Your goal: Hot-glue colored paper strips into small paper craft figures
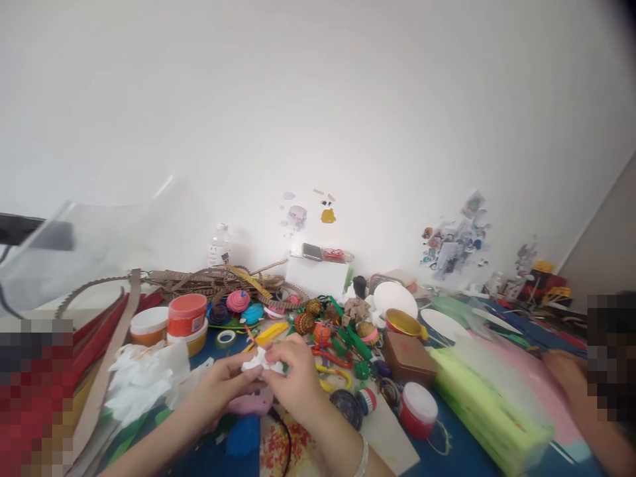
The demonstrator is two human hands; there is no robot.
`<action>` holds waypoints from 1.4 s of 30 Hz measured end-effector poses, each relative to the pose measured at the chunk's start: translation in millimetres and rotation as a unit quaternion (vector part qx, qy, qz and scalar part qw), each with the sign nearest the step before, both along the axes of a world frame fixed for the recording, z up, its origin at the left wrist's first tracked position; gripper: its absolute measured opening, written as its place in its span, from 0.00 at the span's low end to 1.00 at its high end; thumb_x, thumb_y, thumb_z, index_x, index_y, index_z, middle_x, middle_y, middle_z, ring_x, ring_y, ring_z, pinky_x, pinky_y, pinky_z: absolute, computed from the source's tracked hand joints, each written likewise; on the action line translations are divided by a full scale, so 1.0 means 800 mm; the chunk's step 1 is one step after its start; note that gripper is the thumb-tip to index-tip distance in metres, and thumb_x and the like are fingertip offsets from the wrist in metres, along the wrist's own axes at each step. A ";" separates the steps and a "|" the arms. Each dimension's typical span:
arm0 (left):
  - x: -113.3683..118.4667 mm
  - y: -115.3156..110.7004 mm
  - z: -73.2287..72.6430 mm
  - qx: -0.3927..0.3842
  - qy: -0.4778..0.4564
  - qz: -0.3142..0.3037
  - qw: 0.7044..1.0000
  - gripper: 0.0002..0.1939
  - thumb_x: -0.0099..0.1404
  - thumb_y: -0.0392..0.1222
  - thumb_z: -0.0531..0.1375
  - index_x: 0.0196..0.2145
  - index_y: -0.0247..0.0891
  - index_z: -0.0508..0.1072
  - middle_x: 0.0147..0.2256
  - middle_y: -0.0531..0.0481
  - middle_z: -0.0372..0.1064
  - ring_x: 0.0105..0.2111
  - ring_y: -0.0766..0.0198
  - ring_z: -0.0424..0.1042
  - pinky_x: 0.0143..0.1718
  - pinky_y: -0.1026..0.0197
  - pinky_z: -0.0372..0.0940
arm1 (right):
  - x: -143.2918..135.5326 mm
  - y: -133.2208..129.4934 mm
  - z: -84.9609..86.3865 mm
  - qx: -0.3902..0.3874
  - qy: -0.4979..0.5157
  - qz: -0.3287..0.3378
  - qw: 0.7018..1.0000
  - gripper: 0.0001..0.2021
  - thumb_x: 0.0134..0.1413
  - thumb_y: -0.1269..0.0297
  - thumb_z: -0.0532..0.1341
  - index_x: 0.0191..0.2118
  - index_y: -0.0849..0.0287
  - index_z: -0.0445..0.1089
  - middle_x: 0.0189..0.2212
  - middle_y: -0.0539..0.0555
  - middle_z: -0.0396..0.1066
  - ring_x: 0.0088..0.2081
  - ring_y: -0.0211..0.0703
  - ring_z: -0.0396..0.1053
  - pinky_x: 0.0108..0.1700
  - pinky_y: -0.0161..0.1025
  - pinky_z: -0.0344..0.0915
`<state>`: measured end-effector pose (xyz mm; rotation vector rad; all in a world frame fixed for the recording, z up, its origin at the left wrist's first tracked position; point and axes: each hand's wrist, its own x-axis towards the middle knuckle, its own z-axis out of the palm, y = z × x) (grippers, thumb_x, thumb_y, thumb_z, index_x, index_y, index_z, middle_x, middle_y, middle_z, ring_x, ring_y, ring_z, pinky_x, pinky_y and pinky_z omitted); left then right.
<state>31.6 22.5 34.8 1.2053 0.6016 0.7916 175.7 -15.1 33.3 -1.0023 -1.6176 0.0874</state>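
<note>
A small crumpled white piece (256,360), which looks like tissue, is pinched between the fingertips of both hands over the middle of the table. My left hand (229,381) grips its left side, and my right hand (295,371) grips its right side. Below them lies a pink tool (251,403) with a black cord (287,434), partly covered by the hands; it resembles a glue gun. Just beyond the fingers is a yellow tool (271,333). A white tape roll (226,339) rests behind my left hand.
White tissues (142,381) lie at left beside stacked paint tubs (187,317). Corrugated strips (183,285) and small coiled crafts (238,301) fill the back. A brown box (408,358), red tub (418,411) and green tissue pack (489,407) stand right. Another person's arm (581,397) reaches in there.
</note>
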 end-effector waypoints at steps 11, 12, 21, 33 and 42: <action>-0.006 -0.007 0.015 -0.175 -0.120 -0.034 0.977 0.22 0.43 0.48 0.69 0.34 0.32 0.76 0.37 0.38 0.76 0.43 0.45 0.72 0.48 0.50 0.66 | 0.000 0.002 0.004 -0.039 0.072 -0.034 0.996 0.05 0.47 0.74 0.59 0.28 0.58 0.70 0.29 0.52 0.70 0.33 0.41 0.68 0.36 0.37 0.66; -0.006 -0.008 0.015 -0.173 -0.116 -0.034 0.977 0.23 0.43 0.47 0.69 0.37 0.33 0.76 0.37 0.39 0.76 0.43 0.46 0.72 0.47 0.50 0.67 | 0.000 0.003 0.005 -0.043 0.096 -0.014 0.994 0.04 0.47 0.73 0.60 0.28 0.58 0.70 0.31 0.52 0.71 0.35 0.41 0.69 0.37 0.37 0.66; 0.000 -0.004 0.010 -0.047 -0.079 0.112 0.989 0.14 0.45 0.43 0.69 0.29 0.37 0.72 0.22 0.54 0.73 0.22 0.63 0.73 0.21 0.67 0.67 | -0.023 -0.011 0.007 -0.027 -0.052 -0.023 0.998 0.28 0.42 0.70 0.65 0.53 0.57 0.63 0.54 0.59 0.62 0.54 0.51 0.59 0.54 0.49 0.58; 0.003 -0.023 0.003 -0.101 -0.052 -0.018 0.993 0.08 0.49 0.44 0.64 0.28 0.40 0.73 0.23 0.47 0.73 0.33 0.51 0.75 0.36 0.55 0.69 | -0.024 -0.014 0.011 0.025 -0.109 -0.024 0.993 0.15 0.61 0.65 0.45 0.39 0.57 0.69 0.40 0.56 0.73 0.43 0.44 0.67 0.45 0.42 0.64; 0.004 -0.031 0.008 -0.139 -0.152 -0.168 0.964 0.26 0.52 0.64 0.56 0.30 0.36 0.74 0.38 0.40 0.74 0.49 0.48 0.66 0.50 0.50 0.60 | -0.019 -0.011 0.010 0.079 -0.117 -0.068 0.988 0.23 0.62 0.54 0.41 0.26 0.57 0.67 0.23 0.54 0.70 0.27 0.43 0.67 0.34 0.40 0.62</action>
